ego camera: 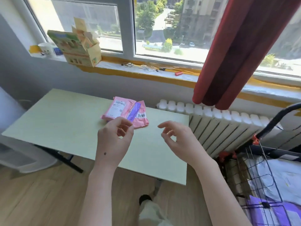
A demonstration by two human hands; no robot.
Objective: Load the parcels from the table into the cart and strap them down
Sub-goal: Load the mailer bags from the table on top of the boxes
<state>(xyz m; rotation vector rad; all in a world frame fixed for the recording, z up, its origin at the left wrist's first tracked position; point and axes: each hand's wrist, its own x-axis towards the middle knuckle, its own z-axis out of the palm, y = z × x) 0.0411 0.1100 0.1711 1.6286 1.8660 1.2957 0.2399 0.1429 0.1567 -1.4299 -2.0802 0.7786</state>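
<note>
Two pink parcels lie overlapping at the far side of the pale table (65, 121). The left pink parcel (118, 109) shows a white label, and the right pink parcel (141, 119) has a purple strip across it. My left hand (114, 137) hovers just in front of them, fingers loosely curled, holding nothing. My right hand (177, 137) hangs over the bare table to the right, also loosely curled and holding nothing. The wire cart (254, 181) stands at the lower right with white and purple parcels (273, 211) inside it.
A white radiator (216, 121) runs along the wall right of the table, under a red curtain (231, 62). An open cardboard box (78, 46) and small items sit on the windowsill. My leg and foot (146, 203) show on the wooden floor below.
</note>
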